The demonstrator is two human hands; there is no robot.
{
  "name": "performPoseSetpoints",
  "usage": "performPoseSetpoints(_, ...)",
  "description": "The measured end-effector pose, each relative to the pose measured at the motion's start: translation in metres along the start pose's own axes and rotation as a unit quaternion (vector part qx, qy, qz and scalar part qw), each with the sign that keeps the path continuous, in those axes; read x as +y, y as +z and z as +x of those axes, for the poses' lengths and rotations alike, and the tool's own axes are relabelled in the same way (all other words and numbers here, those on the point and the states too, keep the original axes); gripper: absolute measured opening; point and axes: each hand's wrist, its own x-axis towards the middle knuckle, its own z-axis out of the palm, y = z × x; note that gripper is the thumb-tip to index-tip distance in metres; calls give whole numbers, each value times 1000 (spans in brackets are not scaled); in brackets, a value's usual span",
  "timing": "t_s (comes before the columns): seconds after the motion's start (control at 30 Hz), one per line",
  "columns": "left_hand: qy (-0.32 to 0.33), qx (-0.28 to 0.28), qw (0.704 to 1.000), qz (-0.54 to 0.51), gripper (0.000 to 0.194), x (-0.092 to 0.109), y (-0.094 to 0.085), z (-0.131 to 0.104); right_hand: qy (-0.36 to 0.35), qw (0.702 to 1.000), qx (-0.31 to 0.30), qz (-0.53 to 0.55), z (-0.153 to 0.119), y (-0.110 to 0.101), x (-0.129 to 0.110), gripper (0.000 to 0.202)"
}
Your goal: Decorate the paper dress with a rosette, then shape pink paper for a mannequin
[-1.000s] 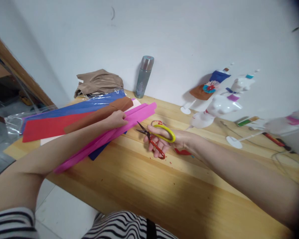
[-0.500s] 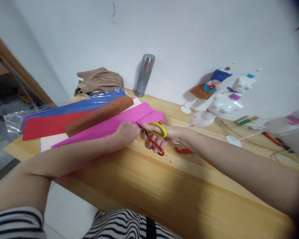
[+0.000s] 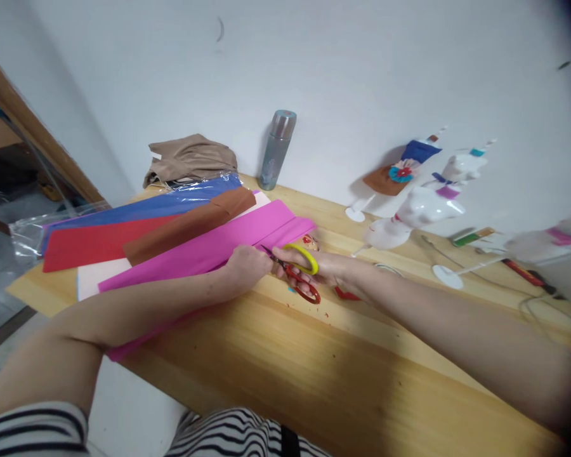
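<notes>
My right hand (image 3: 290,263) holds scissors (image 3: 280,261) with one yellow and one red handle, the thumb and fingers around the handles. The dark blades point left, toward my left hand (image 3: 250,266). That hand is closed at the near edge of a folded pink felt sheet (image 3: 261,223) and appears to pinch it, though the fingertips are hidden. Part of the pink sheet hangs out below my left forearm. Small red scraps (image 3: 326,314) lie under the right hand, and a larger red piece (image 3: 346,294) is beside the right wrist.
Red felt (image 3: 90,241), brown felt (image 3: 171,235) and blue felt in clear plastic (image 3: 171,203) lie at left. Behind are tan cloth (image 3: 195,158) and a steel flask (image 3: 276,152). Several small white dress forms (image 3: 423,203), cables and a red-black tool (image 3: 523,273) stand or lie right.
The scissors have turned a little and both handle loops show more fully. The pink felt below my left forearm hangs lower and shows more. Both hands stay close together.
</notes>
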Motion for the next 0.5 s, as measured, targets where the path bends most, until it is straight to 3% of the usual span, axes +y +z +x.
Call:
performPoseSetpoints(0.1,-8,-61,997,49,40,0,-5,1,-10,999,12,-35,0,1,2,51)
performPoseSetpoints(0.23,-6,-78,995,56,35,-2,-12,3,-42,995,14,-88,-5,4,1,44)
performPoseSetpoints(0.37,-10,-77,995,61,32,-4,-13,1,-52,993,19,-103,-13,5,0,47)
performPoseSetpoints(0.5,1,-49,997,51,34,-10,-6,-6,-12,998,-2,-66,-14,2,2,54)
